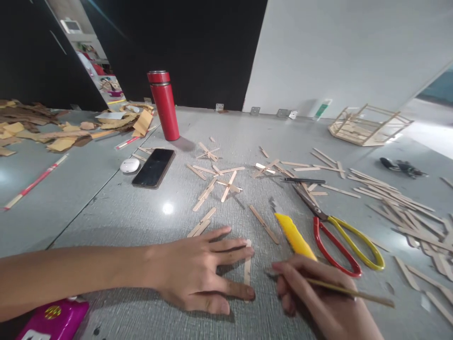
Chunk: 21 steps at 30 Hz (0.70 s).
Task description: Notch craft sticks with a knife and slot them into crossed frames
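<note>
My left hand (198,271) lies flat with its fingers spread, the fingertips resting on a craft stick (247,269) and holding it down against the table. To the right of that stick, my right hand (314,288) pinches a thin wooden-handled tool (371,297) like a pen; its dark tip is blurred and hovers near the stick. Just beyond the right hand lies a yellow utility knife (293,233), its lower end hidden by the hand. Scissors (336,236) with one red and one yellow handle lie beside it.
Joined craft sticks (230,186) and a black pen (305,180) lie ahead. Loose sticks (396,189) spread at right, before a stick frame (370,127). A red flask (165,108), phone (155,168), white earbud case (130,165) and cardboard scraps (63,134) are at left.
</note>
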Each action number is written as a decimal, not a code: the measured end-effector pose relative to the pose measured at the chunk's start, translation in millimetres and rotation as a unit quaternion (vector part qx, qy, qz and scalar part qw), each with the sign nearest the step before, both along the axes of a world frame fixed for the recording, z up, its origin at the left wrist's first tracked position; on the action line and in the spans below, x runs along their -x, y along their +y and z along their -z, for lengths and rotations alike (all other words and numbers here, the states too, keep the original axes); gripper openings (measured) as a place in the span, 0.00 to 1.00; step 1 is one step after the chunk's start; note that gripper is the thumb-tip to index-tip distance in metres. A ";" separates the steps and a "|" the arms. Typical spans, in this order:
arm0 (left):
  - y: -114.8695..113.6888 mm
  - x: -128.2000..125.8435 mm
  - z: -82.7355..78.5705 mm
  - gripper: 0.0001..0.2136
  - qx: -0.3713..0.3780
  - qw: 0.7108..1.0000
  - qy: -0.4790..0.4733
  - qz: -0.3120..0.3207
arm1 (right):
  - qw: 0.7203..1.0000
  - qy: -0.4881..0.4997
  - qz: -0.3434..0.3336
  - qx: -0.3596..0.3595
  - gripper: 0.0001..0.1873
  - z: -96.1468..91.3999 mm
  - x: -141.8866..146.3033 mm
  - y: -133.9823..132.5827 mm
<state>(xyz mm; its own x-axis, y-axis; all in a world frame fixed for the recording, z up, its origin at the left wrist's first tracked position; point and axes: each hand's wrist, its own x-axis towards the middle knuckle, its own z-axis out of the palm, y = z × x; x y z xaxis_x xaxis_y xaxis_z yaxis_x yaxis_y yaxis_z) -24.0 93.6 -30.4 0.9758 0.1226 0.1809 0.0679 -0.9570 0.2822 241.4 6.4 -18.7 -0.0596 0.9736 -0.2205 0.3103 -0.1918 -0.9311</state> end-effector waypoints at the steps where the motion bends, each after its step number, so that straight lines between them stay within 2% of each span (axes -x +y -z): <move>1: 0.1 0.1 -0.6 0.22 0.001 1.000 0.000 0.001 | 0.999 -0.034 0.018 -0.013 0.24 0.4 -3.7 7.2; 3: 0.4 0.1 -2.5 0.22 0.004 1.000 0.005 0.006 | 0.998 -0.051 0.023 -0.025 0.28 -0.2 -8.6 19.3; 5: 1.1 -0.2 -5.2 0.22 0.010 1.000 0.016 0.013 | 1.000 -0.016 -0.014 -0.014 0.28 -2.9 -6.8 26.5; 10: 6.6 0.1 -10.6 0.20 0.030 0.998 0.038 0.027 | 0.997 0.036 -0.062 -0.012 0.26 -7.7 13.2 33.9; 14: 12.0 1.0 -8.9 0.19 0.033 0.999 0.011 0.039 | 0.995 -0.016 -0.101 0.001 0.22 1.3 20.3 38.9; 17: 13.3 1.1 -4.5 0.19 0.021 0.999 0.001 0.042 | 0.986 -0.069 -0.147 -0.029 0.20 7.3 21.6 41.9; 21: 12.5 1.6 0.3 0.20 0.009 0.999 0.006 0.042 | 0.979 -0.088 -0.176 -0.058 0.18 8.3 24.4 44.8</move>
